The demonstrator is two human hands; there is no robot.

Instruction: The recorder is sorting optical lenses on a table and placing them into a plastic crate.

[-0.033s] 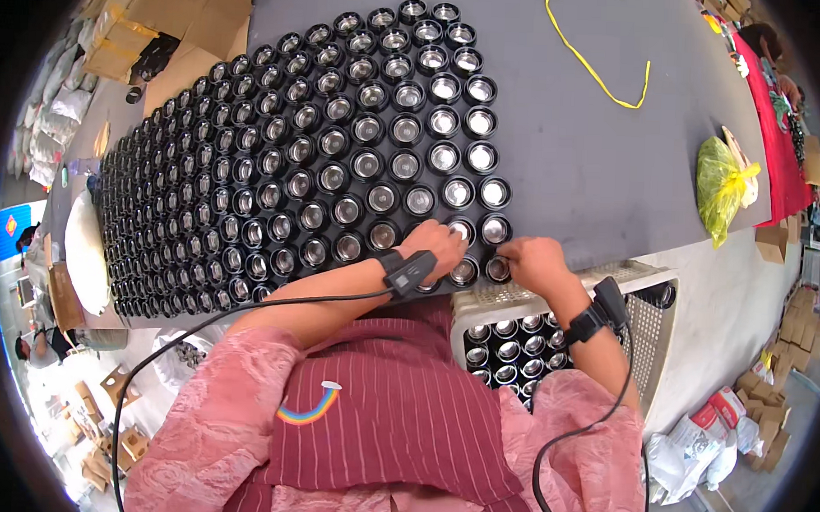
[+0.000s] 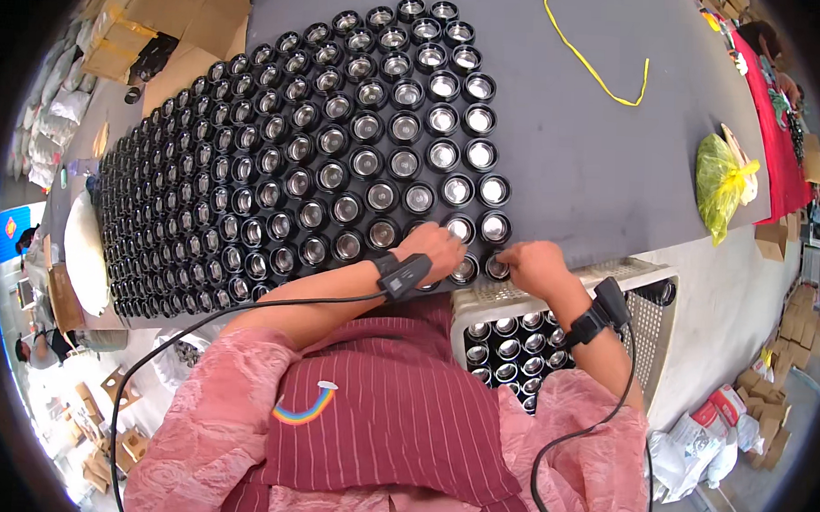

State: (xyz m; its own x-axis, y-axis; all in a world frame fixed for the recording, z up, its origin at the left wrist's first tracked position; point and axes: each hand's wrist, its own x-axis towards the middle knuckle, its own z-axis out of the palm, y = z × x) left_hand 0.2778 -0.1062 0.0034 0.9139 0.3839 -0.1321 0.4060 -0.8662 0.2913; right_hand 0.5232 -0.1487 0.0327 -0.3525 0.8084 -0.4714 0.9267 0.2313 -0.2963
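Rows of black round caps (image 2: pixel 366 161) with shiny silvery centres cover much of the dark table. At the near right corner of the rows, my right hand (image 2: pixel 538 265) has its fingers pinched against the rim of a black cap (image 2: pixel 497 266). Just to the left, my left hand (image 2: pixel 433 248) is closed, its fingers bent down beside another cap (image 2: pixel 460 227). Its fingertips are partly hidden, so what they hold does not show. Each wrist wears a black strapped device with a cable.
Below the table edge stands a pale plastic crate (image 2: pixel 653 341) with more silvery-centred pieces inside. A yellow strap (image 2: pixel 590 68) and a knotted yellow bag (image 2: pixel 721 190) lie on the table's right part. An opened cardboard box (image 2: pixel 179 18) sits at the far left.
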